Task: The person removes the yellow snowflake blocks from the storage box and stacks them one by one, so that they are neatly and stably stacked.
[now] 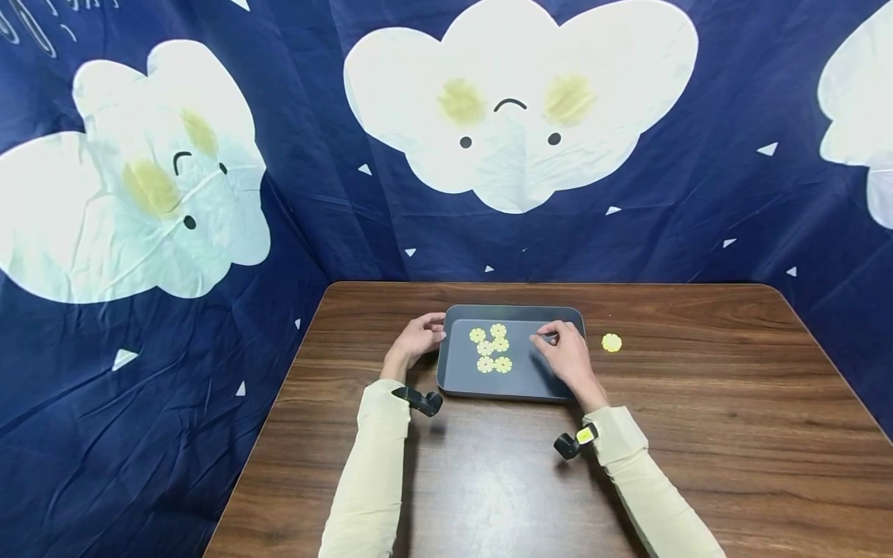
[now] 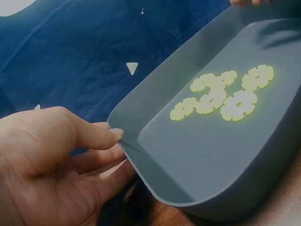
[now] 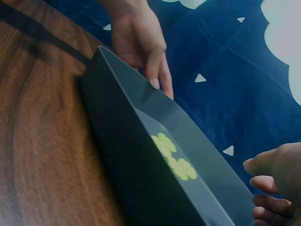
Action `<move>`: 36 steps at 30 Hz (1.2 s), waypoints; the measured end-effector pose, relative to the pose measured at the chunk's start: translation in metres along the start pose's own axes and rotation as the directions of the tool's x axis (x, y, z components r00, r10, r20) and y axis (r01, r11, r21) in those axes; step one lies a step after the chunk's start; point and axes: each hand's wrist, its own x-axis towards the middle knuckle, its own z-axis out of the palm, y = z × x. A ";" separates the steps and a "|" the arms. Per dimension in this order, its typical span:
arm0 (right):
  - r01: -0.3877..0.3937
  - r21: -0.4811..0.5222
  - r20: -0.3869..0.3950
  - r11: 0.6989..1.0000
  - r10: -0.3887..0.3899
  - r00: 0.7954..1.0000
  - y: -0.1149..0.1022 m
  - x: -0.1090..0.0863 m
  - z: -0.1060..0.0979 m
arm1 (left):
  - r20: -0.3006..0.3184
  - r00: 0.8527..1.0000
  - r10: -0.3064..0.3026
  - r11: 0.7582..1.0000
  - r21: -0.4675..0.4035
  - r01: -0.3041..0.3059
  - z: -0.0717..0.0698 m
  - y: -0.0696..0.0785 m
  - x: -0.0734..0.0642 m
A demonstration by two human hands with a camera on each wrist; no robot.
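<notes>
A dark grey rectangular tray (image 1: pixel 516 390) lies on the table, with several yellow flower-shaped pieces (image 1: pixel 503 365) grouped flat on the left half of its floor. At the tray's left end, my left hand (image 1: pixel 418 339) pinches the rim. In the left wrist view its thumb (image 2: pixel 113 135) laps over the edge, and the other fingers sit against the outer wall. Over the right part of the tray hangs my right hand (image 1: pixel 567 353), fingers loosely bent and nothing visible between them. The right wrist view has this hand (image 3: pixel 282 179) above the far wall.
One more yellow flower-shaped piece (image 1: pixel 611 342) lies on the wooden table (image 1: pixel 732 403), right of the tray. A blue cloth (image 1: pixel 391 232) printed with white clouds hangs behind the table and along its left side. Wrist cameras (image 1: pixel 427 403) stick out near both cuffs.
</notes>
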 end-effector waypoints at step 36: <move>0.061 -0.118 0.260 0.991 -0.029 0.965 -0.010 -0.006 0.042 | 0.021 1.000 -0.008 1.000 0.004 0.008 -0.002 0.001 -0.001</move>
